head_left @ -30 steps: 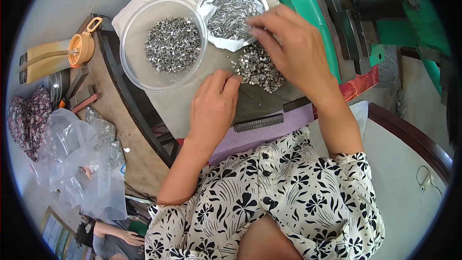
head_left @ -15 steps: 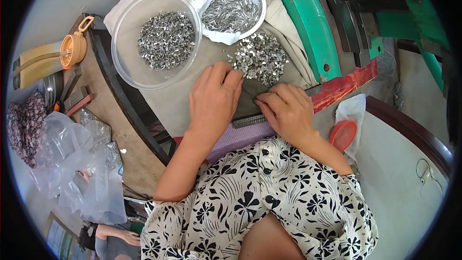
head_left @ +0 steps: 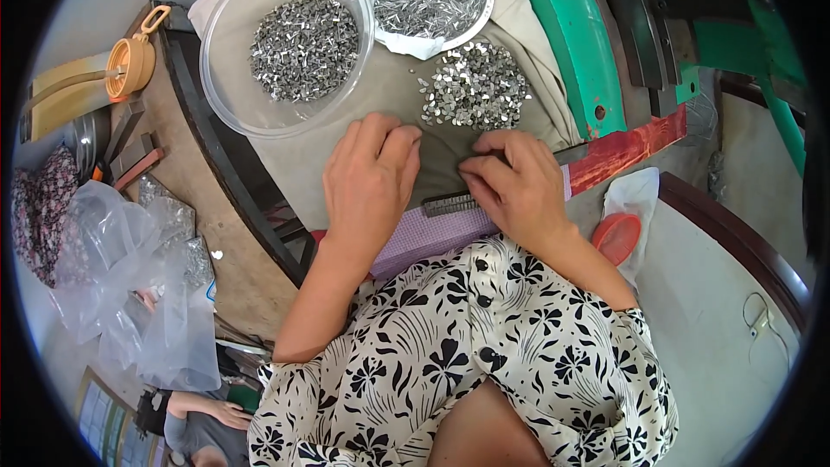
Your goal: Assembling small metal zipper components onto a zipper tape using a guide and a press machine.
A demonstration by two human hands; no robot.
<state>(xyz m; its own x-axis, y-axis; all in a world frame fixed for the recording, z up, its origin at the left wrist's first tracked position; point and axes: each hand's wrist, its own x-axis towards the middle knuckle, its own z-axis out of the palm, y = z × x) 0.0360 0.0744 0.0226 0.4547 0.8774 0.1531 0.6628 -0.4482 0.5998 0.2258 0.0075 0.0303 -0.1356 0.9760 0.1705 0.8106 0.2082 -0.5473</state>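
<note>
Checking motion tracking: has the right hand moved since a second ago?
Yes, down the picture, away from the bowl: then the right hand was over its edge; now it is below the pile, apart from the bowl.

Anything in the left grip (head_left: 367, 182) or right grip (head_left: 524, 192) is too small to tell. The right grip hides one end of the dark strip (head_left: 448, 205); beyond both grips, the view's top edge crops the bowl (head_left: 489, 2).
</note>
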